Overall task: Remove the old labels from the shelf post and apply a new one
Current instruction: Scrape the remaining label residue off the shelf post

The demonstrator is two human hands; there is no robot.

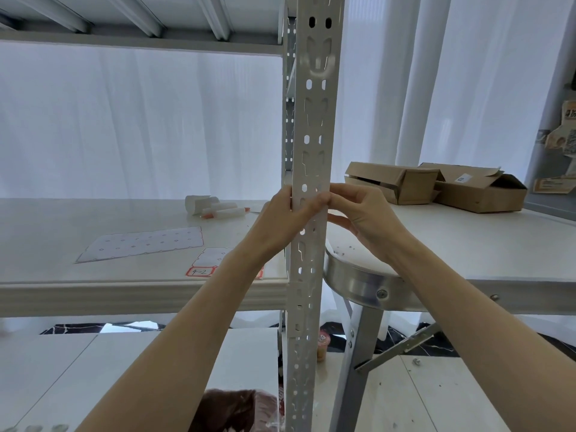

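Observation:
The white perforated shelf post (311, 126) runs upright through the middle of the view. My left hand (290, 219) wraps around it from the left at shelf height, thumb pressed on its front face. My right hand (364, 213) touches the post's right edge with its fingertips, beside the left thumb. Any label under the fingers is hidden. On the shelf board (93, 285) lie a label sheet (143, 243) and a red-bordered label marked "4-2" (199, 271), with a blank label (212, 255) behind it.
A white roll and orange-tipped markers (218, 208) lie further back on the shelf. To the right stands a white table (498, 244) with a metal rim, carrying two open cardboard boxes (436, 185). White curtains hang behind. A small cup (322, 344) sits on the tiled floor.

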